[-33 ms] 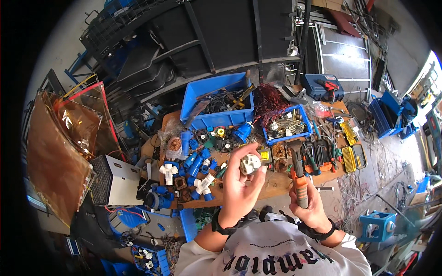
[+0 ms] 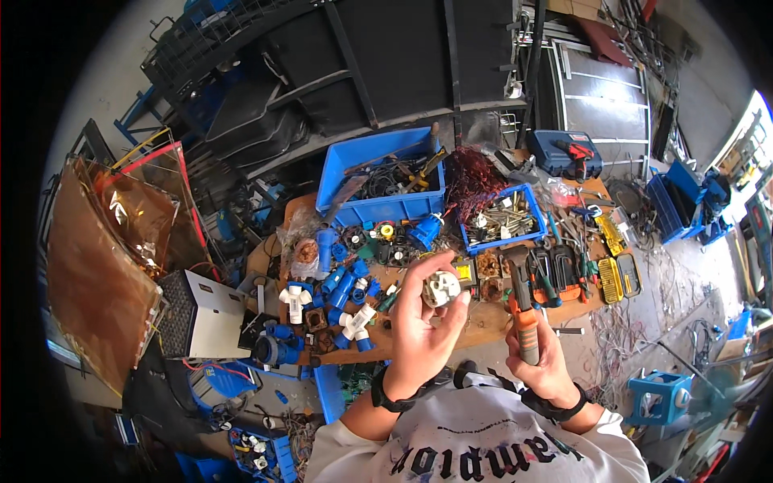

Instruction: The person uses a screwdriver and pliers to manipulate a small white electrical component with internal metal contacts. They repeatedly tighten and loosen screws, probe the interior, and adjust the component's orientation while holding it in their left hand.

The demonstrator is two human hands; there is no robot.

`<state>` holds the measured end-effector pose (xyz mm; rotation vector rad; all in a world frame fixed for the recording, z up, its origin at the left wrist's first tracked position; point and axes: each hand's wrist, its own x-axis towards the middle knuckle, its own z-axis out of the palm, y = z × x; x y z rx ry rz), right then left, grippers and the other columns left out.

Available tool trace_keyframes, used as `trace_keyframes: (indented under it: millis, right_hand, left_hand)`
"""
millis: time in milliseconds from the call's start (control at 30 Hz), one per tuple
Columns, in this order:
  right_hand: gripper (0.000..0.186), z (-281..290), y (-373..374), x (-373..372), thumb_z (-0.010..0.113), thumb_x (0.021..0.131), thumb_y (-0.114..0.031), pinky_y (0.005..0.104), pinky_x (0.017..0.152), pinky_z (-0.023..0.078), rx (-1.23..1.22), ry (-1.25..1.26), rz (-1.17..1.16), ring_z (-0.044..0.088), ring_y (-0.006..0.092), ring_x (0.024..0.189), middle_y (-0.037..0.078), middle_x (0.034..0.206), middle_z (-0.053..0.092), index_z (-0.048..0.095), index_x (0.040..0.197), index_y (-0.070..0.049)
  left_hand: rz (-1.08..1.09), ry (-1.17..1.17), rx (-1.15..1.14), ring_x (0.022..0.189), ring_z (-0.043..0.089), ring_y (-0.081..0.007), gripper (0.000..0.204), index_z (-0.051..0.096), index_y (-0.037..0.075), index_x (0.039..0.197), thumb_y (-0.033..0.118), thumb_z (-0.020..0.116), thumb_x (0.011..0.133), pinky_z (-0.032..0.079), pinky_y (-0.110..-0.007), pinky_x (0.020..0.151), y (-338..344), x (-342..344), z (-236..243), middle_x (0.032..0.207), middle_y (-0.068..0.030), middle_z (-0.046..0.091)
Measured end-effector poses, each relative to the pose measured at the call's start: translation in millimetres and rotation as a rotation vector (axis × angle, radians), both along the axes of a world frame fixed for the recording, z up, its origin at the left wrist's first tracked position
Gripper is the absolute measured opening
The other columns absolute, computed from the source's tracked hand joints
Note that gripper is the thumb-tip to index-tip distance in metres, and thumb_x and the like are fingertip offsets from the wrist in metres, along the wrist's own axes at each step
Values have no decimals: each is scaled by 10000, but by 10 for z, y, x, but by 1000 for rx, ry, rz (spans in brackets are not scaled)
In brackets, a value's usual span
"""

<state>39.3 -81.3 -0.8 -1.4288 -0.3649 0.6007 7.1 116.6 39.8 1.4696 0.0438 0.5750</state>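
My left hand (image 2: 423, 326) pinches a small round off-white plastic part (image 2: 442, 288) with recesses in its face, thumb on one side and fingers curled round the other. It is held up above the near side of the wooden table (image 2: 475, 326). To the right, my right hand (image 2: 541, 358) is closed round the orange and grey handle of a hammer (image 2: 527, 326). The hammer's head end points away from me, over the table, apart from the white part. Just beyond my left hand lies a small yellow-labelled item (image 2: 464, 272).
White pipe-like fittings (image 2: 296, 304) and blue plug housings (image 2: 345, 288) crowd the table's left. Behind stand a large blue bin (image 2: 386, 213) of tools and a blue tray (image 2: 506, 241) of bolts. Pliers and hand tools (image 2: 568, 233) lie right, near a red drill (image 2: 578, 153).
The white part has shifted very slightly to the right in my left fingers and turned a little. My right hand and the hammer look unmoved.
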Motion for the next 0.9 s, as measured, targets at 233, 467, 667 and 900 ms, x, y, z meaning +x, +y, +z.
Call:
trace_keyframes:
  millis: [233, 467, 667, 900]
  right_hand:
    - [693, 4, 29, -23, 627, 686, 45, 221, 726, 408, 28, 10, -11, 478, 68, 787, -22, 865, 492, 414, 1341, -35]
    - [672, 16, 35, -41, 599, 686, 64, 209, 707, 396, -23, 3, 11, 463, 60, 766, -27, 844, 481, 425, 1329, -34]
    - [669, -1, 24, -58, 598, 690, 66, 206, 674, 402, 11, 55, 38, 457, 56, 756, -27, 843, 481, 419, 1328, -26]
    - [690, 13, 28, -48, 599, 692, 70, 209, 678, 412, -9, 34, 50, 458, 57, 756, -24, 846, 480, 401, 1346, -24]
  left_hand:
    - [36, -22, 81, 992, 573, -109, 483, 469, -4, 1240, -78, 676, 810, 481, -229, 838, -60, -60, 7, 1107, -82, 576]
    - [73, -83, 158, 1005, 579, -132, 472, 485, -13, 1206, -93, 690, 789, 479, -258, 868, -52, -87, -6, 1117, -98, 570]
    - [92, -119, 227, 1000, 576, -143, 443, 504, -18, 1171, -97, 696, 779, 473, -265, 866, -59, -96, 22, 1126, -113, 552]
    - [139, -186, 382, 945, 567, -148, 425, 520, -15, 1130, -113, 697, 757, 479, -265, 821, -43, -94, 11, 1115, -131, 534]
